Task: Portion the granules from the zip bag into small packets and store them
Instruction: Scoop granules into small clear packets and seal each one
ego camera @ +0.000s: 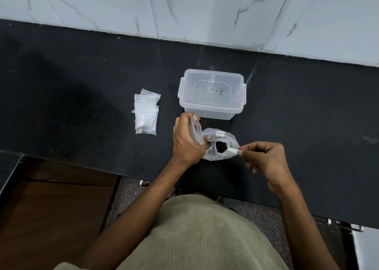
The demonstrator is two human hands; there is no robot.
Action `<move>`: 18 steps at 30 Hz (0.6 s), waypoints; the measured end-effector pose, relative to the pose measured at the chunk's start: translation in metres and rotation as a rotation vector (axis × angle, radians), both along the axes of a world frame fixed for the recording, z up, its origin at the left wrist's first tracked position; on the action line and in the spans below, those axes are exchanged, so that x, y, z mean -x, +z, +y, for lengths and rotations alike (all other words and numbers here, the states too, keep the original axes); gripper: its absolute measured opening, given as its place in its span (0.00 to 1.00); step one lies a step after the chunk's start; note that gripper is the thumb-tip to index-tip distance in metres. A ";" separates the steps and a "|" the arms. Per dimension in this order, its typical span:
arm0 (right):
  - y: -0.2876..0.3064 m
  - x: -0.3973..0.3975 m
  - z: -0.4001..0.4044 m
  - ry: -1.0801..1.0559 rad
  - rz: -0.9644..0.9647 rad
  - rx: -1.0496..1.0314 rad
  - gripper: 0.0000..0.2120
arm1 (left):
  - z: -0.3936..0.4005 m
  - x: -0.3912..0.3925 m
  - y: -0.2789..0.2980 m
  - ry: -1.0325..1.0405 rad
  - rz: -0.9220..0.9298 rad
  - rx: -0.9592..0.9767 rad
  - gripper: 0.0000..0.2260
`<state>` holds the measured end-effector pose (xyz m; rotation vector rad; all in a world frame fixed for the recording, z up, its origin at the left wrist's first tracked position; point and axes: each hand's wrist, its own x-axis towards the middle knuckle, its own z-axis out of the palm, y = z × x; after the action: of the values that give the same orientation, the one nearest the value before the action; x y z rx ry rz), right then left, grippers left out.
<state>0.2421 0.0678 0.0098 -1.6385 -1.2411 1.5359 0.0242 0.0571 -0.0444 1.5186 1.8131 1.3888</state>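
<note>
this looks like a home kitchen. a long black polished stone countertop (82,85) runs along a wall of large pale grey marble-patterned tiles (205,9) with thin grout lines, the usual backsplash. below the counter's front edge are dark brown wooden cabinet fronts (51,218) and small shiny metal handles (355,227), with a speckled stone floor (133,198) underneath. on the counter stands a clear rectangular plastic food-storage box with a clip-lock lid (212,94), a common household container, beside a small pile of clear plastic zip packets (146,114).
</note>
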 end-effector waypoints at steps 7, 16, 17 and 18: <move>-0.027 0.021 -0.001 -0.058 -0.358 -0.061 0.05 | -0.001 -0.004 0.001 -0.025 0.005 0.012 0.23; -0.014 0.036 -0.012 -0.021 -0.846 -0.544 0.08 | -0.004 -0.005 0.003 -0.082 0.046 0.020 0.23; -0.006 0.036 -0.011 -0.021 -0.749 -0.591 0.06 | -0.004 -0.006 0.003 -0.094 0.053 0.020 0.24; 0.003 0.037 -0.008 -0.007 -0.581 -0.583 0.04 | -0.003 -0.006 0.003 -0.108 0.061 0.018 0.24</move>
<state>0.2048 0.0601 0.0123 -1.7065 -1.7630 0.5855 0.0307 0.0536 -0.0418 1.6403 1.7465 1.2856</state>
